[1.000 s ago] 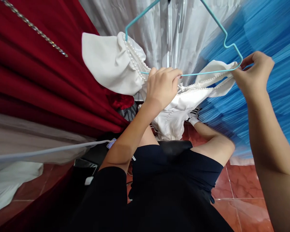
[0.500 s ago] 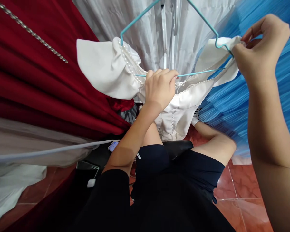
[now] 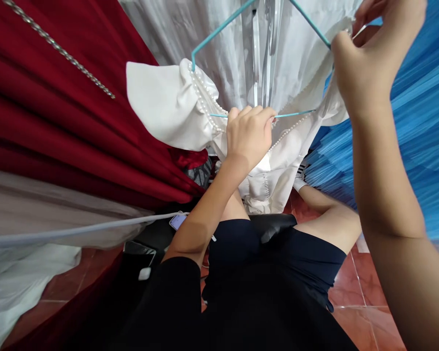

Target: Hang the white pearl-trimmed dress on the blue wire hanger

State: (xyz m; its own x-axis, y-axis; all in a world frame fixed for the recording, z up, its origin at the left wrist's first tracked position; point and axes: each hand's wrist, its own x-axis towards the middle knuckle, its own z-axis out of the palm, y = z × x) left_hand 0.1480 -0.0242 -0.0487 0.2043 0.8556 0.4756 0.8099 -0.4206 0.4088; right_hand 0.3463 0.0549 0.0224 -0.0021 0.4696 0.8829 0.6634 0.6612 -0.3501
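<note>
A white dress (image 3: 164,105) with pearl-beaded edging hangs on a light blue hanger (image 3: 223,27) in front of me. The hanger's left shoulder sits inside the dress's left sleeve. My left hand (image 3: 249,134) is closed around the hanger's lower bar, at the middle of the neckline. Up at the right, my right hand (image 3: 376,53) pinches the beaded edge of the other sleeve, beside the hanger's right arm. That hand hides the hanger's right end. Below, the bodice hangs down between my knees.
Red fabric (image 3: 76,122) hangs at the left with a beaded chain (image 3: 69,56) before it. Blue tulle (image 3: 420,161) hangs at the right, white cloth (image 3: 219,58) behind. A phone (image 3: 177,221) and a small white case (image 3: 144,273) lie by my left arm.
My right hand has moved up and left, lifting the right sleeve's beaded edge along the hanger's arm. My left hand keeps its grip on the bar.
</note>
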